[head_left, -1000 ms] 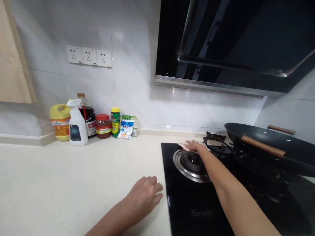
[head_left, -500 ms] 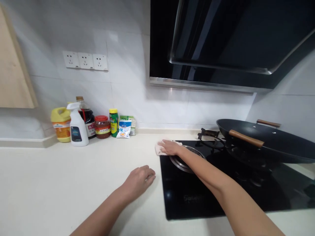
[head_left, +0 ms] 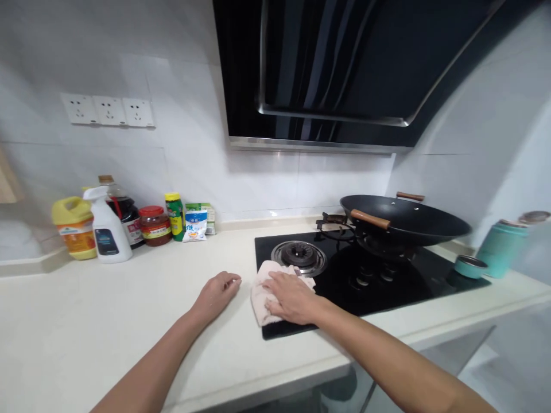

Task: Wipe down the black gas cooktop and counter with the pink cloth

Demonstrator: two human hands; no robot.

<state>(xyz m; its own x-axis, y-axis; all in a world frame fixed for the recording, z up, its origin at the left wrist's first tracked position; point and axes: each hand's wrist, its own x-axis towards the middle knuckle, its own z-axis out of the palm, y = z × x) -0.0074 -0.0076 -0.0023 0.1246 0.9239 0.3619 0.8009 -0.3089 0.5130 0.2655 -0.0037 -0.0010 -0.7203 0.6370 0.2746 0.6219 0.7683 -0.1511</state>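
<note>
My right hand point(head_left: 293, 298) presses a pale pink cloth point(head_left: 260, 295) against the front left corner of the black glass stove top point(head_left: 340, 292). Its fingers bear down on the cloth, which overlaps the stove's left edge. Just behind the cloth is a round burner point(head_left: 300, 255) with a metal ring and no pan support on it. My left hand point(head_left: 215, 295) rests on the white counter point(head_left: 206, 355), left of the stove, its fingers loosely curled together and nothing seen in them.
A black wok point(head_left: 404, 221) with wooden handles sits on the right burner. A pan support point(head_left: 333, 223) lies behind the stove's middle. A turquoise flask point(head_left: 501, 249) and cup point(head_left: 470, 267) stand at right. A spray bottle point(head_left: 107, 229) and several condiments line the wall. The range hood point(head_left: 327, 69) hangs overhead.
My right hand has drawn the cloth from the stove's back left corner toward its front left corner. The view has turned right, bringing the flask and cup into sight.
</note>
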